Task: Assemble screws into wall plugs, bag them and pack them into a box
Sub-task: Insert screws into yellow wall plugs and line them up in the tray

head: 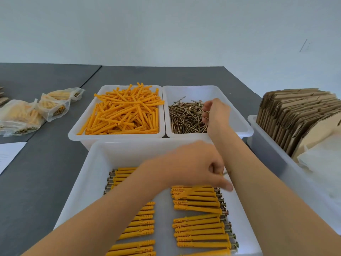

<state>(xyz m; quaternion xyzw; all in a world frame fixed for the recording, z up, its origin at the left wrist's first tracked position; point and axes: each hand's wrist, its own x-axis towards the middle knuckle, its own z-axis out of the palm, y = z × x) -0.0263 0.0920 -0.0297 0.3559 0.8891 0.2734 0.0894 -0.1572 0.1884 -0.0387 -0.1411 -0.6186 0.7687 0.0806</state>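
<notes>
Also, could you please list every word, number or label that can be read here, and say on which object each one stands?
No text can be read here.
Sheet of paper at the left edge: faint printed lines, too small to read.
Filled bags: no legible label.
Folded cartons: plain, no print visible.
White bins: no markings.

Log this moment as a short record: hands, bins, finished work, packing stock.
left hand: over the near bin, apparently pinching an assembled plug
right hand: in the screw bin, fingers curled on screws
plug bin: loose orange plugs
near bin contents: rows of assembled plugs
filled bags: far left on table
flat cartons: in right-hand bin
</notes>
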